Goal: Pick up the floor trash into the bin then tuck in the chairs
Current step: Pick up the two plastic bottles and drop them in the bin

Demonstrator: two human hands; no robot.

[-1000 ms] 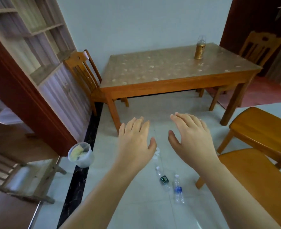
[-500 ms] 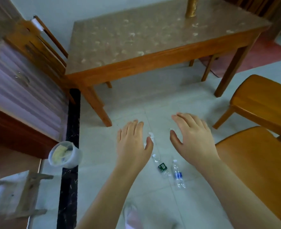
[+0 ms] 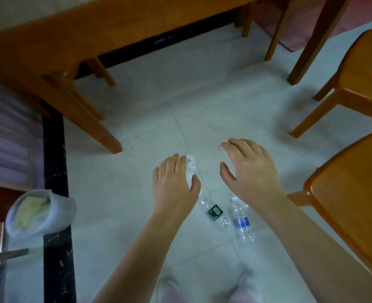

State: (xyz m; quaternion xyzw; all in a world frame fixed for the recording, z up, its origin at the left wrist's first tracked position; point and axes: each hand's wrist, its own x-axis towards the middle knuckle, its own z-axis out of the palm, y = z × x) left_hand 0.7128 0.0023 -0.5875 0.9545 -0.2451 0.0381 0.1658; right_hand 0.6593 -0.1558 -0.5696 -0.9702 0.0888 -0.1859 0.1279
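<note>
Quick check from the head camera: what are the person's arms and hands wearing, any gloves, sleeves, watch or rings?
Nothing worn that shows. The left hand and right hand are bare, with no gloves, and no rings or watch can be seen. Both forearms are uncovered as far as the bottom edge of the picture, so no sleeve is in view. No markings or bands at the wrists.

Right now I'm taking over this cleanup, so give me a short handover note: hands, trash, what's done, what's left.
Left hand: open, empty, over a crumpled tissue.
Right hand: open, empty; a small white scrap at its fingertips.
Floor: green-label bottle and blue-label bottle lie side by side.
Bin: at left, lined, something yellowish inside.
Done: nothing visibly picked up.
Left: all the trash, then both chairs, which stand pulled out.
</note>
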